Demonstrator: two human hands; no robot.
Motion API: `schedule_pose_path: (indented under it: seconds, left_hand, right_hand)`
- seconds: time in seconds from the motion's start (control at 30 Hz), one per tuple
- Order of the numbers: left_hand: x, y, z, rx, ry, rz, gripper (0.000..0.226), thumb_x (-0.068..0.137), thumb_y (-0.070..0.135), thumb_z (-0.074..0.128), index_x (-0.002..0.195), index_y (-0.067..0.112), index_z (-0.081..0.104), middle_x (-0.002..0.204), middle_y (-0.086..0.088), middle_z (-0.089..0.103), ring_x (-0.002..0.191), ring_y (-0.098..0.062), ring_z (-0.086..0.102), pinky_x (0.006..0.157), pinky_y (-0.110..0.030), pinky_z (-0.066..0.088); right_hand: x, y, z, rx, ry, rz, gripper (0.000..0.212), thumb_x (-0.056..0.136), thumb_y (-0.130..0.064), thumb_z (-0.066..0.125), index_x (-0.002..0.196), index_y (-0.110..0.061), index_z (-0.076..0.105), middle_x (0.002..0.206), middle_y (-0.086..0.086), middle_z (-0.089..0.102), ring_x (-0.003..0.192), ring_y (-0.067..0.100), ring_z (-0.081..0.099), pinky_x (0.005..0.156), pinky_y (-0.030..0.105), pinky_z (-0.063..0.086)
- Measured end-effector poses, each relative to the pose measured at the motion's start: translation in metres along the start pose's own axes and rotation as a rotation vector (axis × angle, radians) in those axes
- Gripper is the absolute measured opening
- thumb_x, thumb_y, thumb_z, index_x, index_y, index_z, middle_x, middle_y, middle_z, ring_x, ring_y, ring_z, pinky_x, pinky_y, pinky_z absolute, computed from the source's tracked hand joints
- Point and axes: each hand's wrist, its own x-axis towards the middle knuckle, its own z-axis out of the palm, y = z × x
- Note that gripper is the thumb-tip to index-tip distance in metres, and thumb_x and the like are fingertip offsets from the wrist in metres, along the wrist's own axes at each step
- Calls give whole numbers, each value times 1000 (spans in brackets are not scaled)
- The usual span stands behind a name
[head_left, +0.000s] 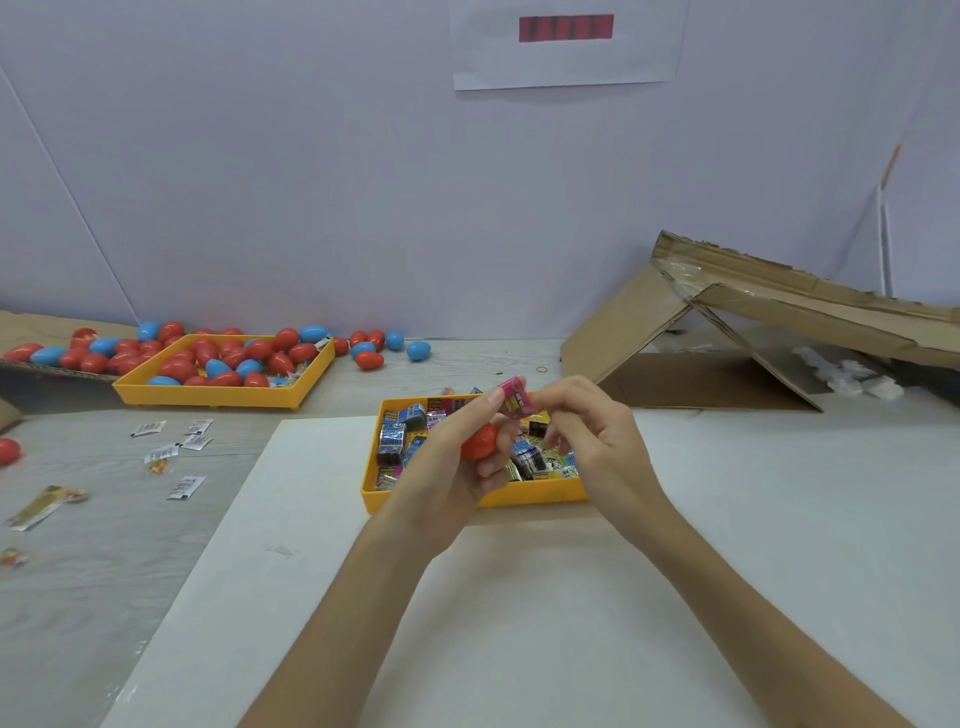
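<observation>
White counter (519, 639) fills 6 o'clock. Above it, the left hand (452, 483) curls its fingers round one red egg (479, 441). The right hand (597, 447) pinches one pink packet (514, 397) with yellow print, just above the egg. Its long axis tilts roughly 10 to 4 o'clock, over the nearer of two yellow trays (519, 500).

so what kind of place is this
Probably a small packing or assembly workstation: a yellow tray heaped with red and blue plastic eggs, a second tray of little wrapped packets, and an opened cardboard box.
</observation>
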Motion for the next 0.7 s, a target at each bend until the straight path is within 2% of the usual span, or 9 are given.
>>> schedule_pose_path:
  seconds: [0.1, 0.2, 0.3, 0.47, 0.6, 0.7]
  left_hand:
    - [0, 0, -1, -19, 32, -37, 25, 89, 42, 69, 101, 20, 73, 71, 3, 49, 56, -9, 33, 48, -20, 30]
    - [1, -3, 2, 26, 47, -83, 19, 91, 41, 69, 88, 23, 73, 70, 3, 49, 56, -9, 33, 50, -22, 27]
    - [1, -4, 5, 39, 38, -126, 19, 92, 41, 67, 86, 23, 70, 71, 4, 51, 55, -9, 34, 50, -22, 27]
    - [0, -4, 9, 66, 5, -159, 22, 94, 44, 65, 89, 24, 71, 72, 4, 52, 56, -9, 35, 51, -23, 27]
    - [0, -3, 11, 90, 12, -158, 26, 95, 46, 63, 94, 20, 62, 72, 5, 53, 55, -9, 35, 51, -23, 27]
    - [-1, -2, 12, 82, 10, -147, 27, 96, 47, 62, 96, 21, 63, 73, 4, 52, 55, -10, 34, 52, -23, 26]
  right_hand:
    - [-1, -2, 1, -74, -46, -10, 13, 91, -23, 58, 86, -16, 68, 96, -3, 58, 80, 16, 57, 68, 26, 45]
    - [-3, -2, 5, -233, 67, -181, 12, 87, -21, 71, 78, -14, 66, 100, -3, 56, 86, 15, 58, 67, 28, 46]
    - [-3, -2, 3, -272, 146, -301, 10, 84, -13, 75, 77, -9, 69, 101, 2, 56, 84, 15, 58, 66, 27, 46]
    - [-5, -2, 1, -135, 157, -268, 10, 83, -11, 74, 75, -7, 69, 89, -3, 59, 67, 23, 52, 61, 35, 45]
    - [-6, -3, 2, -50, 190, -227, 8, 84, -9, 71, 77, -5, 69, 86, 0, 65, 74, 28, 60, 64, 42, 49]
    - [-8, -5, 3, 22, 158, -160, 5, 86, -11, 69, 81, -12, 71, 81, 2, 70, 73, 32, 64, 67, 46, 53]
